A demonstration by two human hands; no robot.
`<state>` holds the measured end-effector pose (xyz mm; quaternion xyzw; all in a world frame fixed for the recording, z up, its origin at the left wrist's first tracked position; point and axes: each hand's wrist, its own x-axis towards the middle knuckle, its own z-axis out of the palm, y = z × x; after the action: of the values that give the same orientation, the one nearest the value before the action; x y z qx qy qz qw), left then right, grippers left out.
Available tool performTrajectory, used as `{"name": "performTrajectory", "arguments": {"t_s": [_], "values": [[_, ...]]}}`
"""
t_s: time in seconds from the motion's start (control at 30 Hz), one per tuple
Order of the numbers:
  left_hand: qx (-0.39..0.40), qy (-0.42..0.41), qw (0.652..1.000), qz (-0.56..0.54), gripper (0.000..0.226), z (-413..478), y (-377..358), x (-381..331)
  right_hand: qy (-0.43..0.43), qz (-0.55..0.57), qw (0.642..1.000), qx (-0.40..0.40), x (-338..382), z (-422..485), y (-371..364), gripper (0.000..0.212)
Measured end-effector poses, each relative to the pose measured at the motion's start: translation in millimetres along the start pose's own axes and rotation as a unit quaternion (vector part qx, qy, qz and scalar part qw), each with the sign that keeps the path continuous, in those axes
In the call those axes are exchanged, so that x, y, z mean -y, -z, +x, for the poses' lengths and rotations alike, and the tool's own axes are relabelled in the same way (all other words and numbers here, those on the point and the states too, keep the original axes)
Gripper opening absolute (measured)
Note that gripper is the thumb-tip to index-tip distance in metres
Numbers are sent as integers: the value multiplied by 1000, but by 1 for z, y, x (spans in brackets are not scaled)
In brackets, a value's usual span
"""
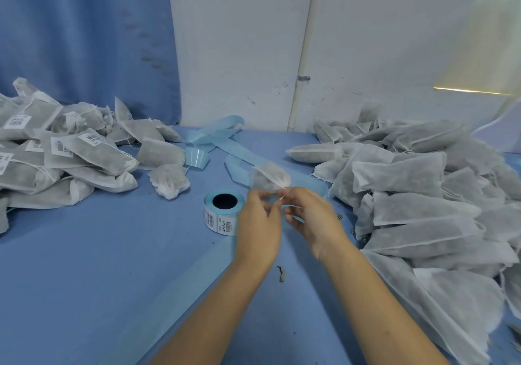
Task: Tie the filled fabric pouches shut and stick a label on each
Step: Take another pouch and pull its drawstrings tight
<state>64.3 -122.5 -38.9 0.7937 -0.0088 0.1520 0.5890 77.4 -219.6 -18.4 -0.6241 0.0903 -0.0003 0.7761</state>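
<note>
Both hands are up over the blue table. The pouch sits at twelve o'clock from them, lifted off the cloth, grey fill showing through the white fabric. My left hand has its fingers curled and pinches the pouch's lower end. The right hand pinches there too, with something thin and white at its fingertips, but that's blurred, so I can't tell what.

The label roll stands on end at nine o'clock, just beside the left hand. It shows barcodes and dark print too small to read. Same story on the labelled pile further out at nine. The unlabelled pile is at three o'clock, every pouch filled. A pale blue backing strip curls away at twelve, and a lone pouch lies at ten.
</note>
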Motion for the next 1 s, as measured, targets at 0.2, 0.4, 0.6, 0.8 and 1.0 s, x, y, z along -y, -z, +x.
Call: {"name": "performTrajectory", "arguments": {"t_s": [0.2,0.4,0.6,0.8,1.0], "values": [[42,-97,987,125,11,-8,-5,4,-70,91,993,-26,-2,4,1,12],[75,-145,979,121,11,-11,-1,6,-104,122,986,-53,-5,9,-2,14],[88,-147,980,102,9,-9,-1,9,-114,171,978,-35,-4,9,-1,11],[57,-102,990,85,10,-6,0,18,-128,169,977,10,-1,7,1,13],[-14,-162,962,218,20,-3,8,13,-99,114,989,-2,3,8,7,15]]}}
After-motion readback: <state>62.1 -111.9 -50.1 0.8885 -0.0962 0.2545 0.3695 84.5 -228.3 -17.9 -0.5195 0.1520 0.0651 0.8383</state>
